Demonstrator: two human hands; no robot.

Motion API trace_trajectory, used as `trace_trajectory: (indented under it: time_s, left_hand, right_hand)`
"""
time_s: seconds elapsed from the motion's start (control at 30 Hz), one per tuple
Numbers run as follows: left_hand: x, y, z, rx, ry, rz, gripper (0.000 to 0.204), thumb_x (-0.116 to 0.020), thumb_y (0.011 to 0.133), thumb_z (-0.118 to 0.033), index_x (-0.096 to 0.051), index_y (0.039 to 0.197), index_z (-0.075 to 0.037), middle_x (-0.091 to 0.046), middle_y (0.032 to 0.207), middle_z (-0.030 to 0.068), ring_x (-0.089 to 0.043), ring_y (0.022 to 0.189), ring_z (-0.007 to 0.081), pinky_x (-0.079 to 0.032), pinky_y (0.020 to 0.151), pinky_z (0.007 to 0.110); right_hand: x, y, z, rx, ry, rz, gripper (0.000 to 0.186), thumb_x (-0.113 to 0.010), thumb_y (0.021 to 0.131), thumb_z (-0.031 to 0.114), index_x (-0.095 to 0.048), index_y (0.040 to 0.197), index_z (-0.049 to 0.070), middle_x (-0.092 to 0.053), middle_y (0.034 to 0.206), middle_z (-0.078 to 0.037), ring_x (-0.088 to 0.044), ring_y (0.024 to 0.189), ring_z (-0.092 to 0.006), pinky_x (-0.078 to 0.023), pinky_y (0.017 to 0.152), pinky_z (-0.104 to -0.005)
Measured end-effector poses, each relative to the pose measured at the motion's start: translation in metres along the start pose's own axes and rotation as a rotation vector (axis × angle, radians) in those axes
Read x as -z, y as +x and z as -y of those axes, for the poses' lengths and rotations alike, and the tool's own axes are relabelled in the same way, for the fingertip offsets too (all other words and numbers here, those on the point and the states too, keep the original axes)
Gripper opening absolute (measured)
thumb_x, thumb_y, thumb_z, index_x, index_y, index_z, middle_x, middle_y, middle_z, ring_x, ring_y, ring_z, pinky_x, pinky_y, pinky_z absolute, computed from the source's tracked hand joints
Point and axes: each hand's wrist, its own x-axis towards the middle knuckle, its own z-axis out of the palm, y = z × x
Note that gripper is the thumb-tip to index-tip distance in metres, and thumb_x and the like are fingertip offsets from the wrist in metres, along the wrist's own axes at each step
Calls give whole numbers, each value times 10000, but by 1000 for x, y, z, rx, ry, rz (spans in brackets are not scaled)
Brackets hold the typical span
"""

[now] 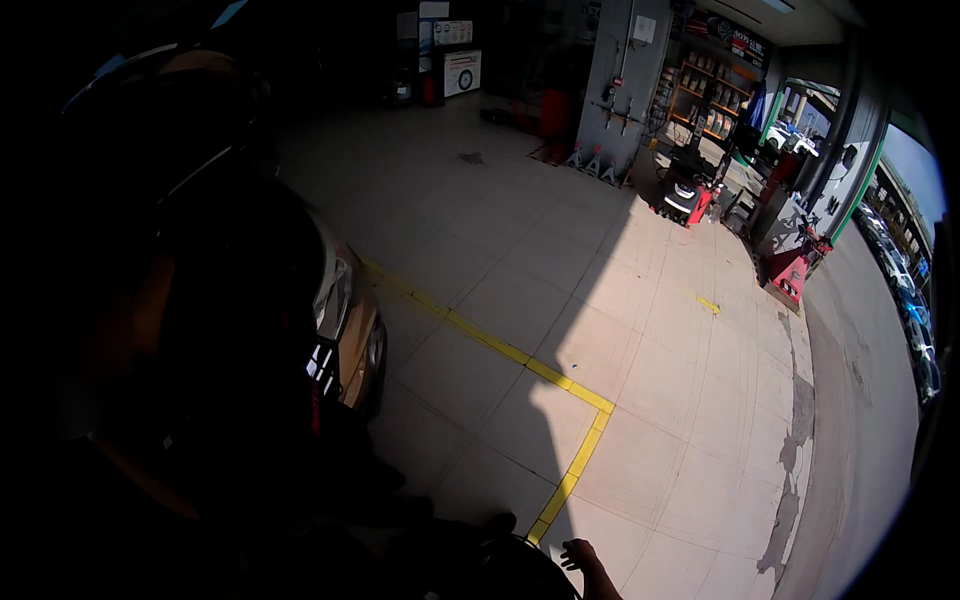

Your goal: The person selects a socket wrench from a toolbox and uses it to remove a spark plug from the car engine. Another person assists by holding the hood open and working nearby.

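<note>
My right hand (577, 553) reaches in at the lower edge, over the sunlit floor tiles. Its fingers are apart and slightly bent, with nothing visible in them. Beside it a yellow floor line (567, 483) runs up to a corner and turns off to the left. My left hand does not show; the lower left is almost black. At the left stands a car (355, 350) in deep shade, only part of its front and headlight lit enough to see.
Several jack stands (592, 162) line the grey pillar (610, 85). Farther right are a wheeled machine (684, 196) and a red stand (790, 272) near the doorway. Shelves (712, 95) fill the back. Parked cars (905, 275) line the road outside.
</note>
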Motion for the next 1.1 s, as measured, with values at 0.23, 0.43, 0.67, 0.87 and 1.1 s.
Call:
trace_trajectory:
  time_s: [0.23, 0.43, 0.67, 0.87, 1.1]
  left_hand:
    - [133, 100, -278, -544, -466, -334, 436, -503, 1058, -353, -643, 1264, 5, -726, 1025, 116, -704, 929, 211, -549, 815, 392]
    - [211, 145, -353, -242, -469, -332, 429, -536, 1041, -371, -659, 1234, -9, -727, 1020, 120, -700, 931, 245, -542, 817, 413]
    - [245, 152, -368, 188, -654, -227, 422, -544, 1035, -377, -666, 1219, -18, -732, 1008, 118, -702, 899, 241, -550, 787, 406]
    - [337, 187, -420, 262, -891, -282, 416, -552, 1030, -383, -672, 1206, -25, -737, 997, 116, -703, 871, 237, -556, 761, 400]
    - [508, 259, -465, 349, -925, -165, 409, -561, 1025, -389, -680, 1192, -34, -743, 985, 113, -705, 839, 233, -564, 731, 394]
  right_hand:
    - [130, 58, 123, -156, -21, 22, 366, -569, 1006, 304, -623, 1234, 23, -726, 982, -193, -728, 780, -335, -604, 693, -474]
    - [234, 155, 312, -25, -109, -4, 381, -563, 1000, 328, -630, 1235, 36, -723, 1014, -192, -719, 827, -344, -592, 733, -478]
    - [343, 264, 583, 203, -304, -4, 398, -556, 994, 356, -639, 1237, 52, -719, 1052, -191, -709, 882, -353, -578, 781, -482]
    - [359, 347, 798, 343, -458, 58, 413, -550, 988, 380, -646, 1239, 66, -716, 1084, -190, -700, 930, -362, -567, 821, -486]
    - [364, 426, 982, 269, -619, 95, 431, -543, 981, 408, -654, 1241, 82, -712, 1122, -189, -690, 985, -371, -553, 869, -490]
